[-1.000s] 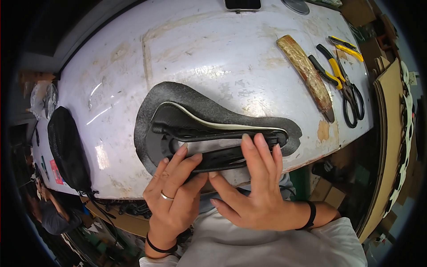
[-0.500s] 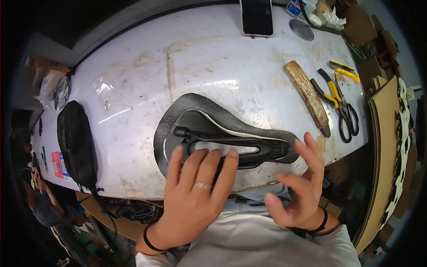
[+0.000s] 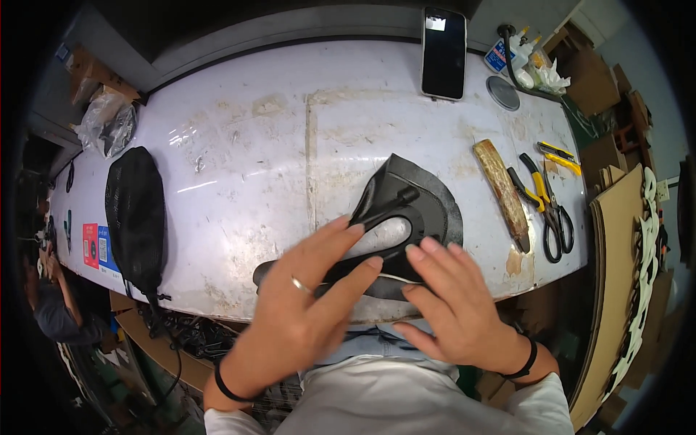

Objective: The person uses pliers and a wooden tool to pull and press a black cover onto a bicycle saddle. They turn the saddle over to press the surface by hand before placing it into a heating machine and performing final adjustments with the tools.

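A black bicycle saddle [image 3: 426,214] lies on the white table [image 3: 239,174] with an oval opening in its middle. Black sheet material borders its edge, and its wide end points right. Spread fingers of my left hand [image 3: 301,290], which has a ring, lie over the saddle's narrower part and hide much of it. My right hand [image 3: 460,312] rests at the near side of the wide end, fingers stretched out and thumb apart. Neither hand is closed around the saddle.
A wooden-looking tool [image 3: 502,192], pliers [image 3: 533,181], scissors [image 3: 557,232] and a yellow cutter [image 3: 560,159] lie at right. A phone [image 3: 443,58] stands at the back beside a round grey lid [image 3: 502,93]. A black pouch [image 3: 136,217] sits left. Another person [image 3: 61,312] shows far left.
The saddle has been turned round: its wide end has gone from left to right. My right hand has come in onto it. The view has shifted, so the table things sit lower.
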The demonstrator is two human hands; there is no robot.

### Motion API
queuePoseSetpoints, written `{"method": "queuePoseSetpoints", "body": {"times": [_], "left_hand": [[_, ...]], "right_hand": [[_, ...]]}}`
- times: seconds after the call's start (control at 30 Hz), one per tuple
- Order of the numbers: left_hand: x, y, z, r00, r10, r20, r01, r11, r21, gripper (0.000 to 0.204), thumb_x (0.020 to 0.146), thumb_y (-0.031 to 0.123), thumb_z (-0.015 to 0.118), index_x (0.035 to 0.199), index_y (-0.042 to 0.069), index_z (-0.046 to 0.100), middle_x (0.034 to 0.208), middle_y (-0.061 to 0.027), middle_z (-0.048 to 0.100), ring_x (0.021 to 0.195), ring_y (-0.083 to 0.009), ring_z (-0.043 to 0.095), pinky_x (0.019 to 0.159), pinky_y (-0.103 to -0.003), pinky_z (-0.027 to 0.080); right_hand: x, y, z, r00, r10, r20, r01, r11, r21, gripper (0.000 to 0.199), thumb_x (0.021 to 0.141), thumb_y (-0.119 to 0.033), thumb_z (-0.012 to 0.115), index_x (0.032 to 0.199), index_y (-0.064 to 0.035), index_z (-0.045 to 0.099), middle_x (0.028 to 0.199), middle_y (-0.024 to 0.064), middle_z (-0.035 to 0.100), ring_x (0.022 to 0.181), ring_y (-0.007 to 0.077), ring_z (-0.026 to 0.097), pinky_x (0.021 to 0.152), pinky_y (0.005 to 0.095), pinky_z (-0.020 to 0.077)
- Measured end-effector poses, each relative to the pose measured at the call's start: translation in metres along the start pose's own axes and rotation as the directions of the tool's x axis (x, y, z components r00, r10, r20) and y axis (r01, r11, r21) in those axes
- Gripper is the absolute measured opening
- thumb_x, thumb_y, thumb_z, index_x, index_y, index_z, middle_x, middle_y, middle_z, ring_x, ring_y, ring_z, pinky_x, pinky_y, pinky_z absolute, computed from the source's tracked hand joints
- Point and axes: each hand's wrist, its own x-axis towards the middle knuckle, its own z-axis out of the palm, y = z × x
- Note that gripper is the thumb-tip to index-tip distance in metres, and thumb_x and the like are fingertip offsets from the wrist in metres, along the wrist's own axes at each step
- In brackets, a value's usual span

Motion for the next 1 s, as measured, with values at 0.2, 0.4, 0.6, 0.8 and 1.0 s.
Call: {"method": "queuePoseSetpoints", "body": {"times": [0.2, 0.4, 0.6, 0.8, 1.0], "left_hand": [[-0.017, 0.010, 0.036, 0.983, -0.182, 0.017, 0.169, 0.941, 0.292, 0.077, 0.071, -0.006, 0.071, 0.144, -0.017, 0.050, 0.152, -0.0381, 0.050, 0.143, -0.0573, 0.050, 0.114, -0.058, 0.049], [-0.009, -0.020, 0.045, 0.967, -0.060, -0.246, 0.154, 0.911, 0.384, 0.032, 0.084, 0.000, 0.070, 0.115, -0.005, 0.069, 0.130, -0.0254, 0.073, 0.121, -0.0394, 0.073, 0.091, -0.040, 0.063], [-0.007, -0.010, 0.040, 0.986, 0.020, -0.163, 0.066, 0.860, 0.506, 0.025, 0.083, 0.003, 0.072, 0.106, -0.003, 0.072, 0.125, -0.0244, 0.075, 0.112, -0.0358, 0.077, 0.082, -0.037, 0.065], [-0.009, -0.011, 0.035, 0.995, 0.040, -0.088, 0.003, 0.896, 0.443, 0.050, 0.070, 0.013, 0.078, 0.116, -0.007, 0.072, 0.136, -0.0246, 0.069, 0.126, -0.0401, 0.069, 0.094, -0.044, 0.062], [-0.008, -0.020, 0.038, 0.979, 0.197, -0.047, -0.174, 0.938, 0.298, 0.033, 0.078, 0.007, 0.077, 0.107, -0.007, 0.073, 0.140, -0.0243, 0.068, 0.130, -0.0403, 0.067, 0.096, -0.044, 0.063]], "right_hand": [[0.007, -0.011, 0.029, 1.000, -0.019, -0.014, 0.015, 0.973, -0.231, 0.009, 0.099, -0.015, 0.064, 0.102, -0.0059, 0.063, 0.146, 0.0297, 0.063, 0.138, 0.0420, 0.062, 0.117, 0.0520, 0.0466], [0.058, -0.004, 0.015, 0.954, -0.298, -0.006, 0.254, 0.824, -0.506, 0.007, 0.096, -0.013, 0.062, 0.095, -0.0068, 0.057, 0.122, 0.0340, 0.072, 0.112, 0.0440, 0.074, 0.100, 0.0491, 0.0603], [0.067, 0.004, -0.015, 0.850, -0.437, 0.293, 0.525, 0.660, -0.537, 0.018, 0.092, -0.008, 0.062, 0.077, 0.0012, 0.058, 0.109, 0.0358, 0.073, 0.099, 0.0432, 0.077, 0.092, 0.0495, 0.0656], [0.068, 0.007, -0.025, 0.762, -0.488, 0.427, 0.647, 0.608, -0.460, 0.021, 0.090, -0.004, 0.061, 0.073, 0.0061, 0.057, 0.105, 0.0409, 0.071, 0.092, 0.0459, 0.078, 0.084, 0.0520, 0.0681], [0.053, 0.014, -0.020, 0.769, -0.519, 0.373, 0.639, 0.634, -0.435, 0.022, 0.090, -0.004, 0.063, 0.072, 0.0069, 0.060, 0.102, 0.0385, 0.072, 0.090, 0.0443, 0.079, 0.079, 0.0494, 0.0690]]}}
